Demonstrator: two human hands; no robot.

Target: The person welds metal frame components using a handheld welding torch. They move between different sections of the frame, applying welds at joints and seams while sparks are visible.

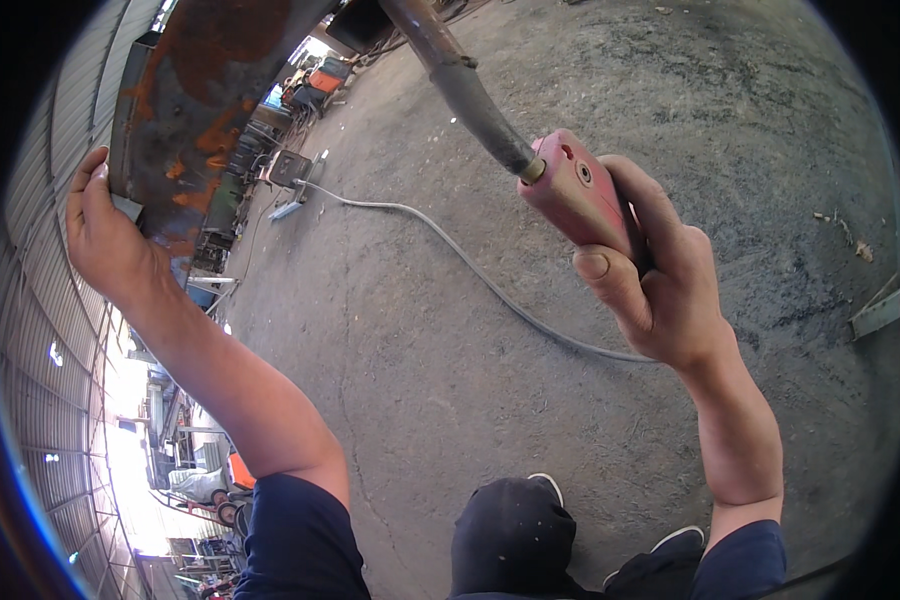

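Observation:
In my right hand (670,270) is a worn pinkish-red pendant control (585,190), with my fingers and thumb wrapped round its lower half. A thick dark cable (480,110) comes out of its upper end and runs up out of view. My left hand (115,230) is raised at the far left, with its fingers bent against the edge of a rusty steel beam (195,120). A small flat piece of metal (127,208) shows beside that hand, at the beam's lower edge. The beam's upper end lies outside the view.
A grey hose or cable (450,245) curves over the concrete floor (420,420) to a small boxy machine (288,168). Equipment and scrap line the left side, before a corrugated metal wall (30,330). A metal bracket (877,312) stands at the right edge.

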